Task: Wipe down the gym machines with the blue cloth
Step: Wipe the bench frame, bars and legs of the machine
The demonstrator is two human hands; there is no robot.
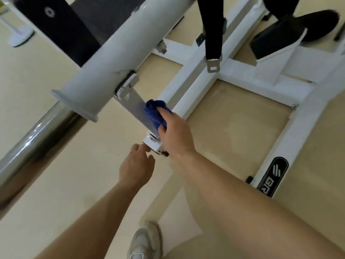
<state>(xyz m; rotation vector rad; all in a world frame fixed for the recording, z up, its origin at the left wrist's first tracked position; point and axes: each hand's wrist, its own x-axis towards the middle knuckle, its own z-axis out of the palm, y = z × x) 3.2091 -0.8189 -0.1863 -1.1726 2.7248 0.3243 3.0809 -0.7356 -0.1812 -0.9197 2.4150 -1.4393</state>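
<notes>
The right hand (175, 131) grips the blue cloth (155, 113) on the metal bar (133, 105); the left hand (137, 163) curls its fingers by the near bracket (154, 145), grip unclear.

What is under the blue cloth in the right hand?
The blue cloth, gripped by the right hand, lies on a flat grey metal bar that ends at a white bracket. The stretch of bar beneath the cloth is covered, so its state cannot be seen.
</notes>
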